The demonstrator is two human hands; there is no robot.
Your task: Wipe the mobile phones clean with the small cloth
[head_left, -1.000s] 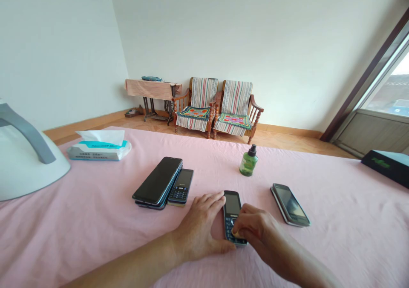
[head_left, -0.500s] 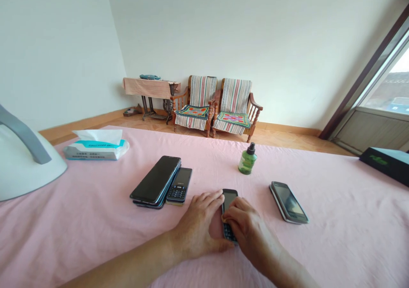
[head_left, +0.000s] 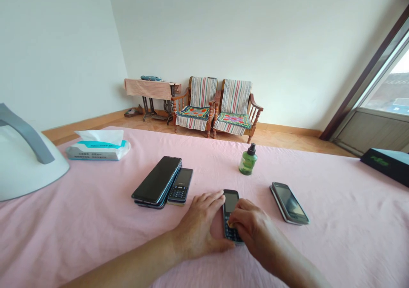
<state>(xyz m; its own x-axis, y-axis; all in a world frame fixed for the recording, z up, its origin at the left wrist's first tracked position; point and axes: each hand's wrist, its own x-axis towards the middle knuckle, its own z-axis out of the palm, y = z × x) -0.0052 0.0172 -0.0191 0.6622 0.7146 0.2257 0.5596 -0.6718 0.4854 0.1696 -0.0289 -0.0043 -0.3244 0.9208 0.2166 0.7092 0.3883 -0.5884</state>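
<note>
More phone screen [head_left: 230,201] now bare above right hand [head_left: 251,224]

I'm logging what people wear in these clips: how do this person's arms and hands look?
The left hand and right hand are ungloved, with no ring or watch visible. Both forearms are bare, with no sleeve, cable or marking showing. The upper arms are out of view.

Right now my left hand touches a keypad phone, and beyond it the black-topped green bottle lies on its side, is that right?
Not quite: the head view shows the black-topped green bottle standing upright beyond the keypad phone your left hand touches.
</note>
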